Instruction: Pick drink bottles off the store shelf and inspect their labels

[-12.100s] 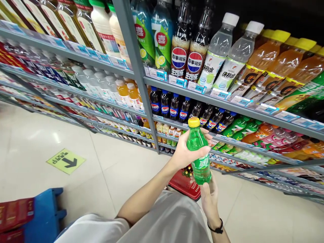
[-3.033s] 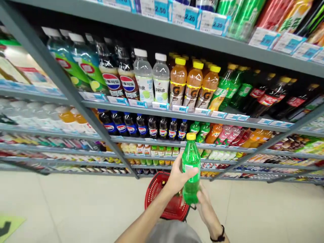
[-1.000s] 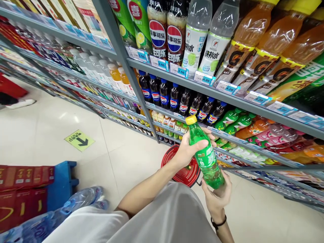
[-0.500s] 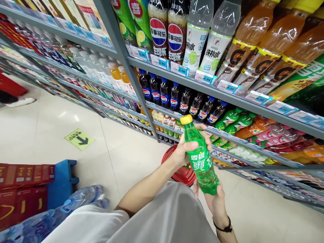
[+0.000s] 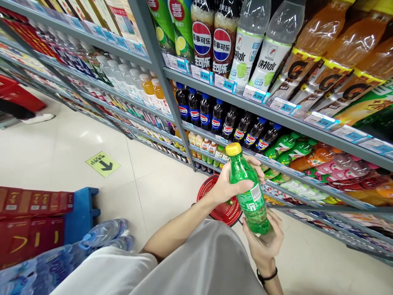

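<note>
Green plastic, front and centre: the green soda bottle [image 5: 251, 200] is up in the air, above and just right of the red shopping basket [image 5: 225, 215], tilted, yellow cap [image 5: 233, 149] at the top! The left hand [image 5: 226, 186] has it gripped around the upper body, thumb pressed across the front beside a barcode [image 5: 256, 192]. And the right hand [image 5: 264, 242], black wristband [image 5: 270, 277] on show, cups the base, thumb one side, fingers the other. Beyond the basket, Pepsi bottles [image 5: 216, 116] stand in a row; higher up and right of it, amber Gatorade bottles [image 5: 294, 71]. Left of the basket, a green arrow sign [image 5: 102, 164] on the floor; farther left, red boxes [image 5: 23, 237] by a blue plastic pallet [image 5: 80, 213], and someone's white shoe [image 5: 38, 119].
</note>
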Demonstrator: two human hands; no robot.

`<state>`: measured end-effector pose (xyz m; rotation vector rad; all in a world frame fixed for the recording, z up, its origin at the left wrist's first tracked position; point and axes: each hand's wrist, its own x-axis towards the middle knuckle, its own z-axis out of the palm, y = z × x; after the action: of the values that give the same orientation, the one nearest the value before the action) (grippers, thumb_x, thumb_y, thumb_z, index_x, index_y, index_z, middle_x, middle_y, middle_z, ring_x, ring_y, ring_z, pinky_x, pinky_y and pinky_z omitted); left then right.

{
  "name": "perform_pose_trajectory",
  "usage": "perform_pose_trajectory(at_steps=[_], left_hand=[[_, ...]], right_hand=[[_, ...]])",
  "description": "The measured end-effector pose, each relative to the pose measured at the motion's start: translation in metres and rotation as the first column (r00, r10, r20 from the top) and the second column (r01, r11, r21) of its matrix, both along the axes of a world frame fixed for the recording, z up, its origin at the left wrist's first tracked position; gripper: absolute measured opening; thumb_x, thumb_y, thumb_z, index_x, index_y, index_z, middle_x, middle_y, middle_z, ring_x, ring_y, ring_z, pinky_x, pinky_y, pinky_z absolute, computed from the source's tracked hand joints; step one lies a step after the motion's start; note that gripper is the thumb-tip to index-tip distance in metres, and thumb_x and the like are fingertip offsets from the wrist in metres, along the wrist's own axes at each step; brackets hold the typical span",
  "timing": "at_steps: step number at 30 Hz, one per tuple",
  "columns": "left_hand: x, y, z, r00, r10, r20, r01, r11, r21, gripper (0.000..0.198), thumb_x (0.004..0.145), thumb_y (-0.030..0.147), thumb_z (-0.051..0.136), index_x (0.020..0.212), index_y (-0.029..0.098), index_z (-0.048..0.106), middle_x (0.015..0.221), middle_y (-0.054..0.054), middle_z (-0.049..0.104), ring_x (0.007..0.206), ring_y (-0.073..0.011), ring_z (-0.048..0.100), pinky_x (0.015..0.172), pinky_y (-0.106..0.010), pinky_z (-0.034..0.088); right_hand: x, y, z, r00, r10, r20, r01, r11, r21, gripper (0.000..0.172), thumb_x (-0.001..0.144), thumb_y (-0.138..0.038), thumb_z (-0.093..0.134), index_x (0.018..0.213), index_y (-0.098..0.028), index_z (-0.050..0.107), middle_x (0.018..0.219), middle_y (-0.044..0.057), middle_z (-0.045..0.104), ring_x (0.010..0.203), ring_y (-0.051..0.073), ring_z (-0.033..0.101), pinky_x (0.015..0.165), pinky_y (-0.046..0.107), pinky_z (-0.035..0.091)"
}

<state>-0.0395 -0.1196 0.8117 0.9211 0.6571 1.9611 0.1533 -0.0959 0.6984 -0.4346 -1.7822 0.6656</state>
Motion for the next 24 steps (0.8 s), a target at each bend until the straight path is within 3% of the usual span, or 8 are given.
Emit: perform_pose_trajectory(at_steps=[8, 16, 21, 24], left_hand=[[0.005, -0.001, 0.003, 1.0, -0.017, 0.017, 0.017, 0.999, -0.027, 0.049, 0.081, 0.04, 0.088, 0.114, 0.015, 0.061, 0.104, -0.012, 0.073, 0.092, -0.024, 0.076, 0.086, -0.036, 0.062], [-0.002, 0.002, -0.004, 0.994, 0.022, 0.108, -0.014, 0.997, -0.076, 0.043, 0.081, 0.033, 0.09, 0.111, 0.014, 0.065, 0.103, -0.01, 0.074, 0.09, -0.0225, 0.077, 0.085, -0.034, 0.062], [-0.007, 0.009, -0.013, 0.98, 0.04, 0.194, -0.017, 0.993, -0.118, 0.053, 0.08, 0.04, 0.089, 0.118, 0.015, 0.063, 0.108, -0.011, 0.074, 0.089, -0.025, 0.077, 0.076, -0.033, 0.062], [-0.005, 0.012, -0.019, 0.963, -0.002, 0.269, 0.032, 0.994, -0.108, 0.066, 0.081, 0.048, 0.088, 0.133, 0.018, 0.061, 0.105, -0.009, 0.074, 0.087, -0.023, 0.077, 0.079, -0.035, 0.065]], right_hand=[[0.0, 0.004, -0.002, 0.999, -0.041, -0.001, 0.041, 0.996, 0.08, 0.092, 0.07, 0.0, 0.093, 0.151, -0.024, 0.056, 0.129, 0.014, 0.063, 0.115, 0.027, 0.071, 0.086, 0.042, 0.068], [-0.004, 0.002, 0.0, 0.999, 0.001, 0.034, -0.002, 0.999, 0.037, 0.083, 0.072, -0.01, 0.094, 0.147, -0.018, 0.058, 0.119, 0.015, 0.071, 0.106, 0.029, 0.073, 0.084, 0.044, 0.067], [-0.004, -0.004, 0.003, 0.999, 0.009, 0.053, -0.002, 0.992, -0.126, 0.067, 0.078, -0.028, 0.093, 0.137, -0.016, 0.063, 0.112, 0.013, 0.071, 0.1, 0.027, 0.073, 0.084, 0.041, 0.066], [-0.006, -0.008, 0.01, 0.996, 0.092, 0.018, -0.083, 0.953, -0.291, 0.062, 0.082, -0.04, 0.09, 0.133, -0.018, 0.064, 0.109, 0.011, 0.072, 0.094, 0.023, 0.073, 0.08, 0.033, 0.064]])
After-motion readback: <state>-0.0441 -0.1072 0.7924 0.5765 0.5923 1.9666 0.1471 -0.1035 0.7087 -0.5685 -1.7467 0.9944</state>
